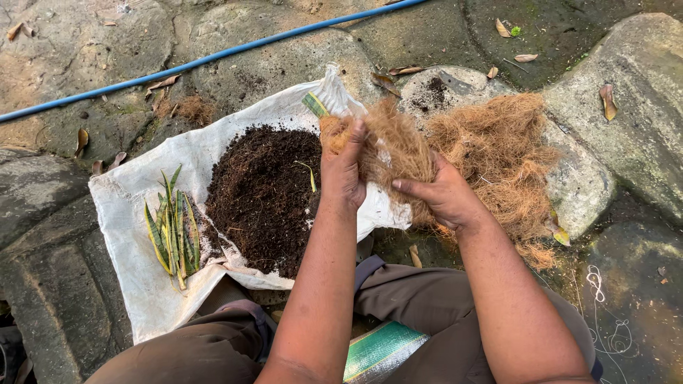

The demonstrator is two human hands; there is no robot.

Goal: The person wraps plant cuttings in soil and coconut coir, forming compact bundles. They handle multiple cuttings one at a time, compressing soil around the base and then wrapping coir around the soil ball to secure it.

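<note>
Hands grip one coir tuft (388,146) between them: left hand (343,174) clenched on its left end, right hand (442,195) pinching below, loose coir pile (509,153) lying just right.

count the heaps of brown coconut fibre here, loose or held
2: one tuft of fibre gripped by left hand and right hand; one big fibre heap on the rock at right.

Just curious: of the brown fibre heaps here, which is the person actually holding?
The tuft of brown coconut fibre, gripped by both hands above the white sack; the larger heap lies untouched on stone.
</note>
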